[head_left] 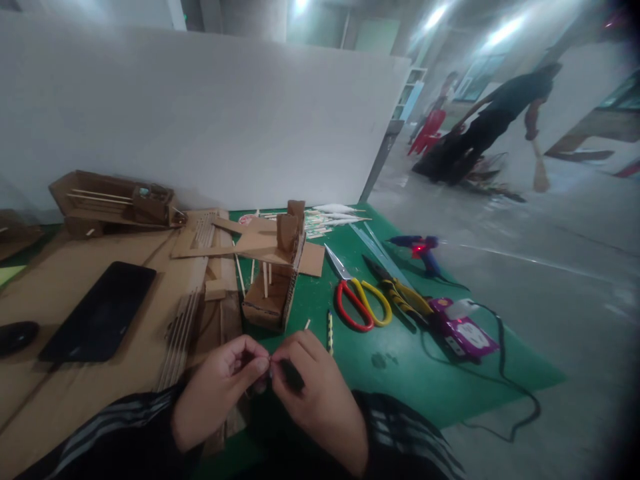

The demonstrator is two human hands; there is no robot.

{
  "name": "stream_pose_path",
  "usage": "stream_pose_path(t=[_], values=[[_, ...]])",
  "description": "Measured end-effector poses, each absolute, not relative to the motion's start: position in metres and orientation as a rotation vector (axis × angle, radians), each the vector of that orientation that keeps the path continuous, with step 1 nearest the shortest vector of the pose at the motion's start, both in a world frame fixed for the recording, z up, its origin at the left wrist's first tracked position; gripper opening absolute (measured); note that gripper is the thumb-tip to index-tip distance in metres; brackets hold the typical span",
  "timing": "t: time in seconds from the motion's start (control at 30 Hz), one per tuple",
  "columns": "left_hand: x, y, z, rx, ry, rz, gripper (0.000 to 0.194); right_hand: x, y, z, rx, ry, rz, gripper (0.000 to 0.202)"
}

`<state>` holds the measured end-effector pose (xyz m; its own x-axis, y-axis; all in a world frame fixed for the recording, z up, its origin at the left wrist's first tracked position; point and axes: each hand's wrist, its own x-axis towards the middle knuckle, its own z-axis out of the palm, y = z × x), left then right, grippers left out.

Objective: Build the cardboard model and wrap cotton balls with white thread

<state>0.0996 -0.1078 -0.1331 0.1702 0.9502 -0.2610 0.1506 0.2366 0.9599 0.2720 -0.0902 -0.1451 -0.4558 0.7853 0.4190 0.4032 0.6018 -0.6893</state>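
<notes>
— Cardboard structure (270, 308): where did it stand?

— On the green surface (415, 377), at twelve o'clock from the hands and just beyond them, thin sticks (266, 280) upright inside it.

— And the hands?

— Left hand (220, 387) and right hand (320, 387) came together, fingertips curled inward and almost meeting. I couldn't tell whether either was grasping something; the fingers hid too much.

— What lay around?

— Red-and-yellow-handled scissors (355, 280) sat near two o'clock, with pliers (399, 293) just beside them and a glue gun (424, 257) farther out, glowing red. Toward three was a purple power strip (463, 335). At ten, a dark phone-like device (100, 313) rested on flat cardboard (160, 293).
</notes>
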Motion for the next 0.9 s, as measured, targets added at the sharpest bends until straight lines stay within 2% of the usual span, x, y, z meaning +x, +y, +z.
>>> stream_pose_path(t=[0.9], values=[[0.099,-0.112,-0.140,1.177,1.298,0.928,0.025,0.274,-0.088,-0.140,-0.988,-2.025,0.734,0.014]])
